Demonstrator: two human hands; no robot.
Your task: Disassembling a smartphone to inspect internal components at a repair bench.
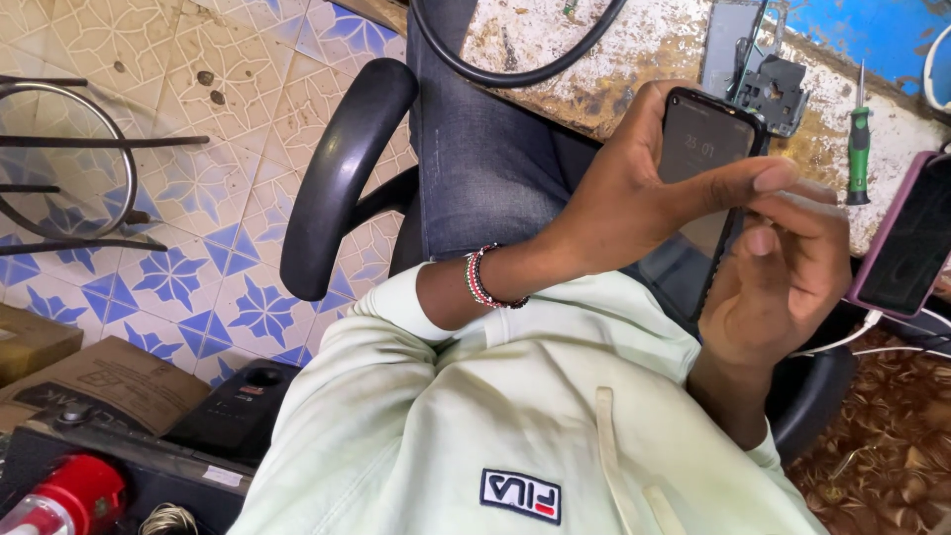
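Both your hands are closed on the black smartphone (705, 149). Left hand (634, 193) wraps it from the left, thumb laid across the lower screen, fingers behind the case. Right hand (778, 282) grips the bottom end from below, fingertips meeting your left thumb. Phone sits upright over your lap, screen dark with a faint readout, just in front of the worn workbench (614, 69) edge.

Your left wrist carries a red, white and black beaded bracelet (480, 279). Pale green hoodie sleeve is pushed back just behind it.

On the bench: green-handled screwdriver (858, 144) standing near the right of the phone, a grey metal bracket part (775, 91) just above the phone's top edge, a black cable (515, 74) looping at the back. A second phone in a pink case (906, 243) lies at the bench's right end, white cable under it.

Black chair armrest (342, 168) sits to your left over blue-and-white patterned floor tiles (198, 267). Cardboard boxes (104, 381) and a red-capped item (79, 495) lie bottom left.
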